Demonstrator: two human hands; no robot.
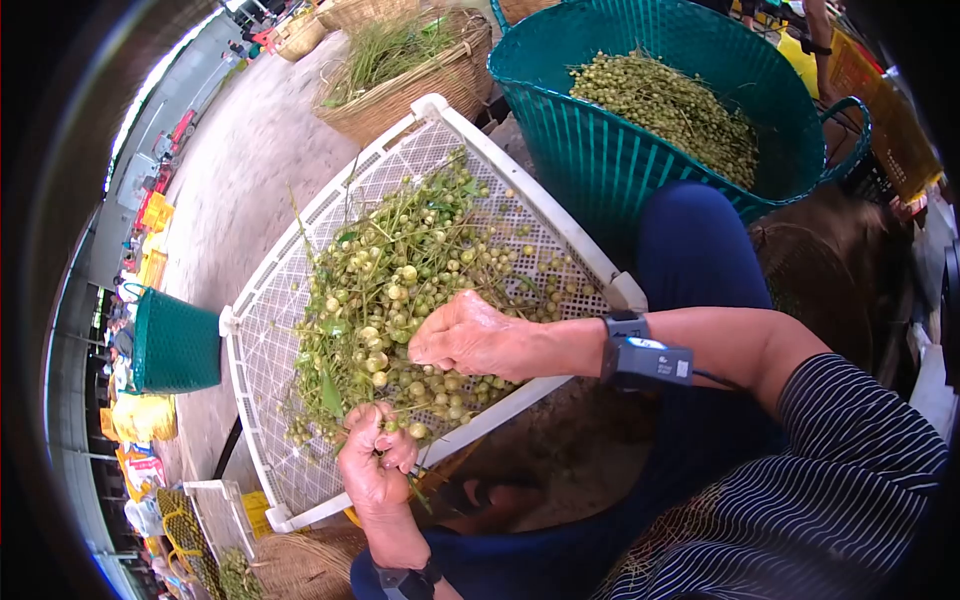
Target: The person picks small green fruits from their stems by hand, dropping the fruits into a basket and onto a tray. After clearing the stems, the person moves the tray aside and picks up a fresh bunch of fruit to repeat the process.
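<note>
Leafy stems with small round green fruits (400, 250) lie heaped in a white plastic mesh crate (270, 350). My left hand (375, 455) is at the crate's near edge, its fingers curled closed round a thin green fruit stem (418, 492) that pokes out below the fist. Just above the heap, my right hand (470, 338) is closed with fingers pressed together. Whatever lies inside that hand is hidden. Loose fruits rest on the mesh beside and under both hands.
By my right knee stands a large teal woven basket (600, 150) part full of fruits. Beyond the crate is a wicker basket (400, 105) of green stems. Another teal basket (177, 340) stands on the concrete floor (235, 190). Another person's arm (818, 45) shows at the top right.
</note>
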